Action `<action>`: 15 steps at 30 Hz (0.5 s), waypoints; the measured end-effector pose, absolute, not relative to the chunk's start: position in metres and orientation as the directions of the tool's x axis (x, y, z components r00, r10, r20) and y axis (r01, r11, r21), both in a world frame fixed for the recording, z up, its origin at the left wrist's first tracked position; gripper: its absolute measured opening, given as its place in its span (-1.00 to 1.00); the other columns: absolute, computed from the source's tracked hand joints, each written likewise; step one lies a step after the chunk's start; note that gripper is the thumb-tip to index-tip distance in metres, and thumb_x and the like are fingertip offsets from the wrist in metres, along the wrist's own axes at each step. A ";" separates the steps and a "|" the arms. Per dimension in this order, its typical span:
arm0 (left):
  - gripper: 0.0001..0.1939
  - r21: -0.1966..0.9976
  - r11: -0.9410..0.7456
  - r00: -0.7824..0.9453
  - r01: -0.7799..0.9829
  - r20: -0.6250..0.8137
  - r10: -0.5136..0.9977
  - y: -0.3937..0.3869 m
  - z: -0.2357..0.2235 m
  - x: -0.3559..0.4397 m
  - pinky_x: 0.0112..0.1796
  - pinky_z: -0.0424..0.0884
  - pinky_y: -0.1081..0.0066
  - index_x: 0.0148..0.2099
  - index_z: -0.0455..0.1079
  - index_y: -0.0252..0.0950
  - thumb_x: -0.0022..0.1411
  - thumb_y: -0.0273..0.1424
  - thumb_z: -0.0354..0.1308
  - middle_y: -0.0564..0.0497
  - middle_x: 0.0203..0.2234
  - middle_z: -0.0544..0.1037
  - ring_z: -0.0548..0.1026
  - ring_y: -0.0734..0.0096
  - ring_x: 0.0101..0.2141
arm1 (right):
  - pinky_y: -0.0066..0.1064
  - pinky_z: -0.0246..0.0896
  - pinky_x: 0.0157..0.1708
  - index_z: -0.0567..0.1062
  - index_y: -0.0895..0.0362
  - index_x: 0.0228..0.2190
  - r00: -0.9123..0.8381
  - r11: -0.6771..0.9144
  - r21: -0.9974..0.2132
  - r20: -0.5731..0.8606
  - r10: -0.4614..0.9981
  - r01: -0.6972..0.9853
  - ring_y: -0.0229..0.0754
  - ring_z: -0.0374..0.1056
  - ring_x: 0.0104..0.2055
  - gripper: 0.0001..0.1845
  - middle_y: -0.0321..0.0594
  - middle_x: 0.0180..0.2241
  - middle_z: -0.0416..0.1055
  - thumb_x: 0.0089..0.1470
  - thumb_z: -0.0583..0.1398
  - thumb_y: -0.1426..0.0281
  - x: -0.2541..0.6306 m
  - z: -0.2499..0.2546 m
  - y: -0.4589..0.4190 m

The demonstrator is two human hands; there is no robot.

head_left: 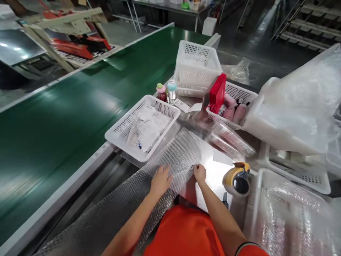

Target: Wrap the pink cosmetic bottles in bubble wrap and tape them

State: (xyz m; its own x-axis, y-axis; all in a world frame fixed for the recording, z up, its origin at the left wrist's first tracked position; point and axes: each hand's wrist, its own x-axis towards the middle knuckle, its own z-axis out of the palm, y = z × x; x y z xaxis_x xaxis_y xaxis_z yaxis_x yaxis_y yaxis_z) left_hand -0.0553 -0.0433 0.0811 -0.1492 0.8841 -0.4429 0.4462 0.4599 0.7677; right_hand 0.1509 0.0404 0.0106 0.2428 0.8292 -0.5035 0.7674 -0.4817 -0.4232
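A long strip of bubble wrap lies across the metal worktop in front of me. My left hand rests flat on it, fingers spread. My right hand pinches the wrap's right edge with closed fingers. A tape dispenser with brown tape stands just right of my right hand. Two wrapped pink items lie beyond the wrap.
A white basket of paper sheets sits left of the wrap. Two small bottles, stacked white baskets, a red bag and a basket of pink items stand behind. Green conveyor belt runs left. Plastic bags fill the right.
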 end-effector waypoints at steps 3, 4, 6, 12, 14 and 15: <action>0.06 0.427 0.376 -0.104 0.822 -0.536 0.838 0.014 0.044 -0.045 0.28 -0.26 -0.40 0.49 0.00 -0.23 0.02 -0.36 0.40 -0.31 0.50 -0.27 -0.35 -0.42 0.43 | -0.38 0.20 -0.26 0.55 0.17 -0.39 0.233 -0.478 -0.371 -0.542 0.807 0.796 -0.07 0.47 -0.22 -0.79 -0.05 -0.31 0.57 0.22 0.16 0.37 0.165 0.019 0.042; 0.20 0.332 0.383 -0.114 0.862 -0.610 0.784 0.025 0.031 -0.042 0.23 -0.25 -0.49 0.52 -0.14 -0.18 -0.04 -0.36 0.44 -0.32 0.50 -0.41 -0.42 -0.46 0.42 | -0.36 0.21 -0.27 0.56 0.16 -0.37 0.240 -0.485 -0.351 -0.554 0.797 0.801 -0.04 0.48 -0.23 -0.82 -0.04 -0.32 0.58 0.20 0.19 0.37 0.171 0.025 0.044; 0.36 0.243 0.410 -0.148 0.879 -0.679 0.719 0.035 0.008 -0.038 0.18 -0.16 -0.55 0.54 -0.31 -0.16 -0.13 -0.30 0.47 -0.33 0.47 -0.56 -0.49 -0.53 0.40 | -0.32 0.23 -0.26 0.57 0.16 -0.24 0.241 -0.468 -0.348 -0.531 0.813 0.812 -0.01 0.49 -0.23 -0.83 -0.03 -0.28 0.58 0.19 0.20 0.36 0.184 0.042 0.058; 0.39 0.136 0.415 -0.201 0.900 -0.714 0.670 0.032 -0.029 -0.035 0.17 -0.19 -0.57 0.54 -0.33 -0.17 -0.22 -0.30 0.40 -0.25 0.45 -0.65 -0.54 -0.48 0.39 | -0.29 0.24 -0.04 0.40 0.13 0.10 0.148 -0.139 -0.510 -0.023 0.989 0.849 -0.07 0.43 -0.06 -0.62 -0.02 0.03 0.48 0.31 0.04 0.34 0.239 0.117 0.232; 0.35 0.146 0.437 -0.222 0.887 -0.696 0.683 0.029 -0.037 -0.035 0.17 -0.19 -0.58 0.54 -0.25 -0.15 -0.25 -0.33 0.36 -0.22 0.47 -0.57 -0.53 -0.47 0.40 | -0.24 0.21 0.03 0.41 0.19 0.08 0.270 -0.237 -0.464 0.004 0.963 0.854 0.00 0.37 0.07 -0.64 0.07 0.06 0.44 0.29 0.08 0.41 0.260 0.131 0.314; 0.34 0.154 0.455 -0.241 0.877 -0.679 0.694 0.028 -0.042 -0.035 0.17 -0.18 -0.58 0.53 -0.19 -0.15 -0.29 -0.35 0.35 -0.23 0.48 -0.51 -0.51 -0.48 0.40 | -0.21 0.20 0.05 0.41 0.26 0.08 0.334 -0.303 -0.455 -0.014 0.943 0.837 0.04 0.35 0.10 -0.63 0.16 0.08 0.41 0.25 0.11 0.48 0.269 0.133 0.350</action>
